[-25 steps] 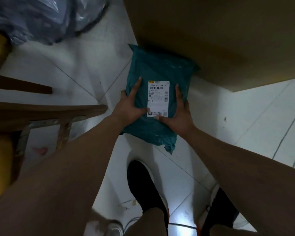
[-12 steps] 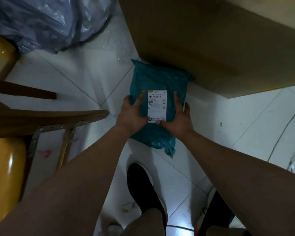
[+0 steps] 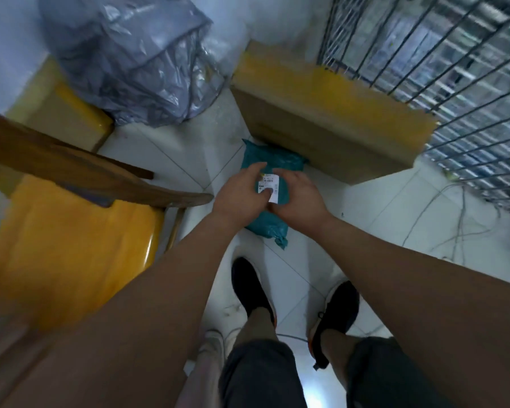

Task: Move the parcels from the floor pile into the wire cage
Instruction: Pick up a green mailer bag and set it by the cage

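Parcel: our one teal poly mailer (image 3: 273,169) lies on the white tile floor (image 3: 365,207), its far end touching the cardboard box (image 3: 321,119).
Grip: our left hand (image 3: 242,191) and right hand (image 3: 296,195) rest spread on top, thumbs meeting at the white label (image 3: 270,185); we cannot tell whether any fingers curl under.
Cage: one wire cage (image 3: 454,83), up right behind the box.
Risk: the slick film may slide from flat palms; the loose tail could snag on cage bars.
Count: one mailer, one box, two hands.
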### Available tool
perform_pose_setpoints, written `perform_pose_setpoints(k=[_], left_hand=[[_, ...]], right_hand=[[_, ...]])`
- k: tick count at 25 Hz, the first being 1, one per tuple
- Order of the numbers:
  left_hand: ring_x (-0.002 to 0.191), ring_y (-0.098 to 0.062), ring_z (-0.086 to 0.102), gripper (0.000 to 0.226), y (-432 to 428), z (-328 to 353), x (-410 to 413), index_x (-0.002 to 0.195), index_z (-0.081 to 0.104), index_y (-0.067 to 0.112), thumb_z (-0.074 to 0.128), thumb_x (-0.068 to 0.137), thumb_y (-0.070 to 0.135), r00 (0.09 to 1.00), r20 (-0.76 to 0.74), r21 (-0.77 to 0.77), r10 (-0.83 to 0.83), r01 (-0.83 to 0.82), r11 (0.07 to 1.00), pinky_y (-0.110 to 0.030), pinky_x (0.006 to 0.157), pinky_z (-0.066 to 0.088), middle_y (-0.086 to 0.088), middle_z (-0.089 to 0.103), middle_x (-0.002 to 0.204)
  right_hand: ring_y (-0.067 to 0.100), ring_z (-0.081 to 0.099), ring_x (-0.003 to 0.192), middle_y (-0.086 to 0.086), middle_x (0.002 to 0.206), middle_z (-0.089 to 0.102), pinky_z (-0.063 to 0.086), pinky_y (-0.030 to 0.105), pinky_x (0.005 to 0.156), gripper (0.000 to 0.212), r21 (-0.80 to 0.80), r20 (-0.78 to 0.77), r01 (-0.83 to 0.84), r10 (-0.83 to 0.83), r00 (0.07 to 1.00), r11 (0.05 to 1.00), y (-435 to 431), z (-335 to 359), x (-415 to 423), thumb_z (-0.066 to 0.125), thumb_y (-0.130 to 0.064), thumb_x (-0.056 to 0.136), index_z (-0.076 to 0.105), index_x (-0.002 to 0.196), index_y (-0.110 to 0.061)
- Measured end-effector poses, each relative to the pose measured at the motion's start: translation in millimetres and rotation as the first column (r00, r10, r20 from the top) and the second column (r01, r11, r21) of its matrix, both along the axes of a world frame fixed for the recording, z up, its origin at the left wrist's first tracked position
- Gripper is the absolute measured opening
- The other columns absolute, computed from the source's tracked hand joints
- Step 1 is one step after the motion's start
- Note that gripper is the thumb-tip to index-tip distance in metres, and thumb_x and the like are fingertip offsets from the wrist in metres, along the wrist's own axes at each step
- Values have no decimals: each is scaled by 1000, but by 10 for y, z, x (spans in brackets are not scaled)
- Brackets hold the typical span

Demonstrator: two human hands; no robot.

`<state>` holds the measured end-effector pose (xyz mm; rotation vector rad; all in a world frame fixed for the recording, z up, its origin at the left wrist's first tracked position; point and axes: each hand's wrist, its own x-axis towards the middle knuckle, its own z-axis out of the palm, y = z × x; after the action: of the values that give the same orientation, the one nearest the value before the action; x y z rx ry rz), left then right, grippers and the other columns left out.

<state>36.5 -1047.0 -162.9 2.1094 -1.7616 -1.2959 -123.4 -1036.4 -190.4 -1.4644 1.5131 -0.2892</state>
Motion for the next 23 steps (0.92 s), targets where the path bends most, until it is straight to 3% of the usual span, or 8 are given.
perform_pose_setpoints(k=[3, 7, 11, 15, 20, 23], left_hand=[[120, -22, 59, 58, 30, 886, -143, 148, 47, 25, 62, 92, 28, 998, 23, -36, -51, 51, 998, -43, 103, 48, -4, 61, 137], [116, -21, 61, 49, 74, 1936, -430, 145, 51, 25, 58, 98, 29, 982, 99, -59, -158, 164, 985, -37, 95, 50, -2, 64, 131], [112, -19, 62, 48, 136, 2803, -816, 143, 54, 26, 61, 95, 26, 974, 94, -72, -207, 214, 974, -37, 95, 52, 1, 66, 127], [110, -17, 64, 44, 119, 3444, -1379, 135, 60, 30, 62, 92, 27, 962, 50, -102, -270, 273, 957, -39, 96, 53, 3, 68, 124], [103, -17, 65, 40, -6, 3895, -2211, 129, 62, 34, 63, 89, 29, 914, 41, -140, -404, 406, 903, -41, 93, 54, 7, 69, 115], [106, -17, 65, 36, -138, 4041, -2648, 128, 63, 33, 63, 92, 32, 855, 60, -157, -515, 517, 841, -40, 93, 53, 9, 68, 118]], right_hand=[[23, 53, 124, 10, 138, 53, 35, 20, 92, 65, -28, -15, -64, 64, 998, 998, -52, 925, -132, 77, -30, 87, 51, 146, -20], [27, 57, 122, 11, 137, 54, 47, 37, 102, 63, -32, -40, -104, 102, 994, 994, 8, 1946, -411, 75, -33, 89, 52, 146, -20], [27, 56, 123, 10, 134, 58, 46, 32, 98, 61, -35, -93, -124, 121, 988, 992, 125, 2822, -914, 76, -29, 86, 55, 142, -20], [24, 62, 113, 6, 127, 67, 46, 26, 85, 49, -63, -81, 13, -18, 997, 998, 249, 3498, -1509, 73, -20, 86, 63, 134, -19], [25, 64, 106, 8, 119, 69, 43, 22, 81, 42, -128, -58, 195, -203, 977, 972, 416, 3983, -2112, 73, -16, 85, 66, 127, -13], [26, 65, 105, 10, 118, 70, 49, 30, 87, 45, -167, -81, 290, -306, 948, 942, 477, 4200, -2437, 75, -15, 83, 68, 127, -13]])
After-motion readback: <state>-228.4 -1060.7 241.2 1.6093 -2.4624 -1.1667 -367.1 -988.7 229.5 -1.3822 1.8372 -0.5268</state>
